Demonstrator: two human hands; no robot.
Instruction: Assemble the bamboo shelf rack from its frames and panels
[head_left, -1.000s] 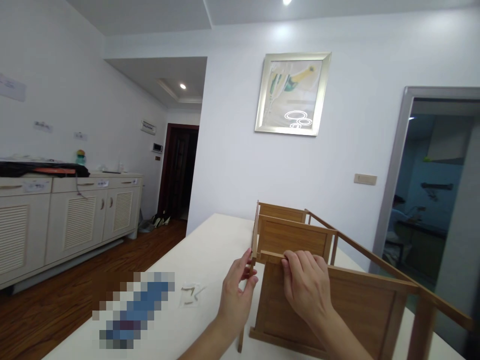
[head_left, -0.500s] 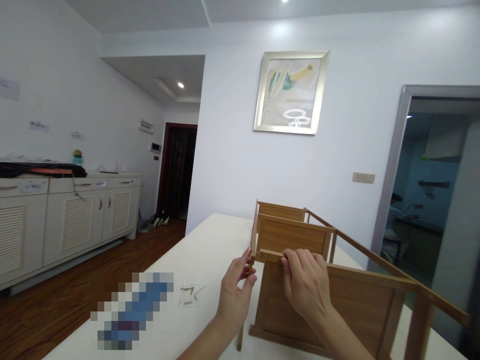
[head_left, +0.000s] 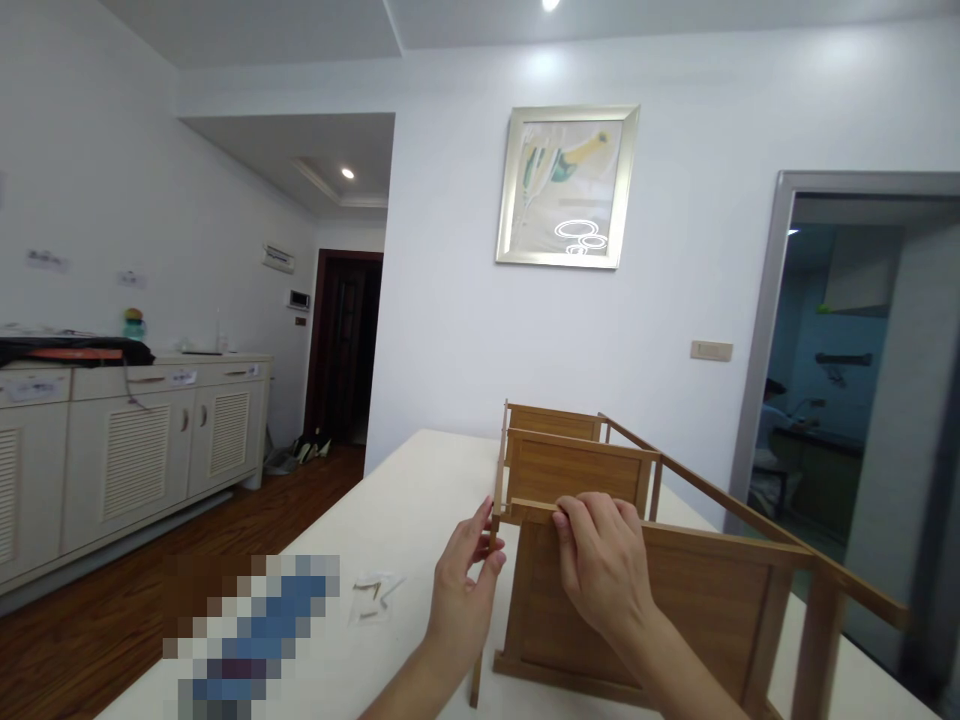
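Observation:
A brown wooden shelf rack (head_left: 697, 610) lies on its side on the white table (head_left: 412, 490), its several panels standing upright one behind another. My left hand (head_left: 459, 590) is closed with fingers and thumb around a thin wooden side rail (head_left: 499, 475) at the rack's left. That rail meets the corner of the nearest panel; whether they are joined I cannot tell. Over the top edge of this panel curl the fingers of my right hand (head_left: 609, 560). Left of my left hand, a small clear bag (head_left: 371, 598) holds screws and what looks like a hex key.
A blurred-out blue item (head_left: 274, 620) lies at the table's left front. White louvred cabinets (head_left: 161, 420) line the left wall. Beyond a doorway on the right, a person (head_left: 772, 425) is partly visible. A framed picture (head_left: 568, 188) hangs ahead.
The view has turned slightly to the right, so everything appears shifted left. Both hands keep the same hold on the rail and the panel.

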